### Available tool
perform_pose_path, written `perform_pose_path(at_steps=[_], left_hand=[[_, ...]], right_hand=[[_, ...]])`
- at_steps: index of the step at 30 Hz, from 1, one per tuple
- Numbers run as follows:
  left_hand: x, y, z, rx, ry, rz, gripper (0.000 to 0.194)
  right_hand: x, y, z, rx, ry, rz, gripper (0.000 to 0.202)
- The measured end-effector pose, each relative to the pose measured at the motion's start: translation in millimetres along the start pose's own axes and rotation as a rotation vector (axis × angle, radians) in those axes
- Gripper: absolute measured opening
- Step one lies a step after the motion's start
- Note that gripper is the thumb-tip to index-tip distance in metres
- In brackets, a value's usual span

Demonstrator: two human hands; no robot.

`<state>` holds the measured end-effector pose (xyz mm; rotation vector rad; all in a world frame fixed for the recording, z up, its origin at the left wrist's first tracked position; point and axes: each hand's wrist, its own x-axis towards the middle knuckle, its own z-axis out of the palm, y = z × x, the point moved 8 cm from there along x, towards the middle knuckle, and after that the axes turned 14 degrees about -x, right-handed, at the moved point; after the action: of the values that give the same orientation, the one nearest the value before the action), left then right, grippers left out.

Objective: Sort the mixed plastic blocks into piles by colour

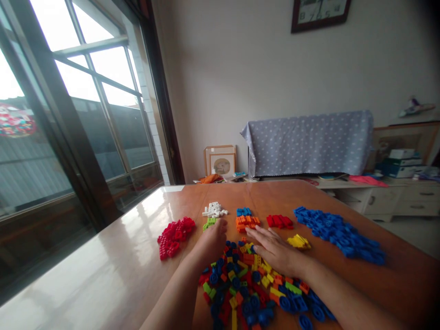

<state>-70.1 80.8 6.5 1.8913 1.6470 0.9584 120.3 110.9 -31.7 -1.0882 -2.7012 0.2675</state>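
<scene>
My left hand is held over the table beside a small group of lime green bricks. Its fingers are curled together, and whatever may be in them is hidden. My right hand is open, its fingers stretched out toward the near edge of the orange bricks, above the mixed pile. Below both hands spreads the mixed pile of toy building bricks, in blue, red, yellow, orange and green. Small blue bricks sit just behind the orange ones.
Sorted heaps stand around: pinkish red bricks at left, white bricks behind, red bricks, yellow bricks and a long blue heap at right. The glossy wooden table meets a glass door at left.
</scene>
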Motion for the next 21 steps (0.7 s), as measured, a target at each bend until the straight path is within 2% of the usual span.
perform_pose_path(at_steps=[4, 7, 11, 16, 21], left_hand=[[-2.2, -2.1, 29.0, 0.014, -0.175, 0.015, 0.048], [-3.1, -2.9, 36.8, 0.067, -0.211, 0.009, 0.049], [-3.2, 2.7, 30.1, 0.084, -0.179, -0.013, 0.043], [-3.3, 10.6, 18.6, 0.159, -0.153, 0.002, 0.036], [-2.8, 7.9, 13.2, 0.214, -0.144, -0.045, 0.031]], right_hand=[[-2.4, -7.9, 3.7, 0.017, -0.064, -0.038, 0.059], [-4.0, -9.6, -5.6, 0.018, 0.02, -0.024, 0.056], [-7.0, -2.2, -16.2, 0.053, 0.137, -0.005, 0.051], [-15.1, 10.5, -28.3, 0.099, 0.196, 0.069, 0.048], [-22.2, 12.5, -43.2, 0.102, 0.253, 0.103, 0.047]])
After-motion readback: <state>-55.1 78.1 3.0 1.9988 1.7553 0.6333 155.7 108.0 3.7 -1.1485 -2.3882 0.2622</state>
